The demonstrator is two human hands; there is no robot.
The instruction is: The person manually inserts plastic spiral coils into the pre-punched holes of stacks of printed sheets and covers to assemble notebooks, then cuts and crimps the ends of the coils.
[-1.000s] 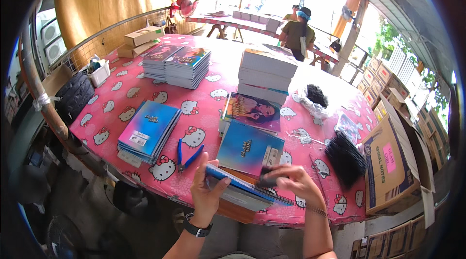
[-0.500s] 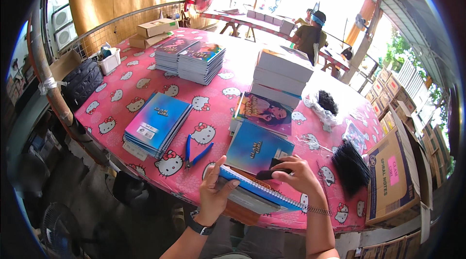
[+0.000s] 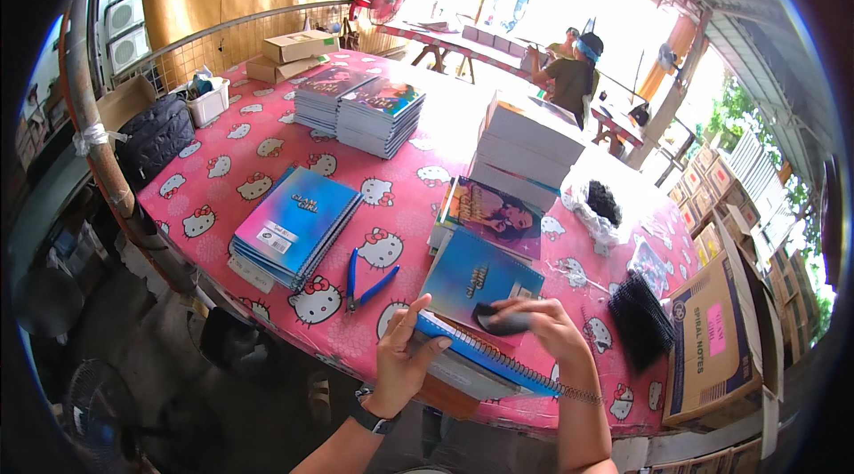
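Observation:
My left hand [image 3: 405, 372], a dark watch on its wrist, grips the left end of a blue spiral notebook [image 3: 449, 345], thumb on the near side. The notebook stands tilted at the table's near edge, its wire coil [image 3: 516, 371] along the top and sticking out past the right end. My right hand [image 3: 550, 325], slightly blurred, is closed on a black rounded object [image 3: 498, 321] just above the coil; its exact kind is unclear. Behind lies another blue notebook [image 3: 480, 274]. Blue-handled cutting pliers [image 3: 352, 277] rest to the left, beside a stack of blue-pink notebooks [image 3: 298, 216].
Farther back are a tall stack of thick book blocks [image 3: 525, 145] and two stacks of notebooks [image 3: 378, 123]. Black wire coils [image 3: 642, 323] lie at right, near a cardboard box [image 3: 716, 332]. A person [image 3: 569, 74] works at a far table.
My right hand and the black object have shifted left along the coil. My left hand still grips the notebook. The whole view has shifted slightly.

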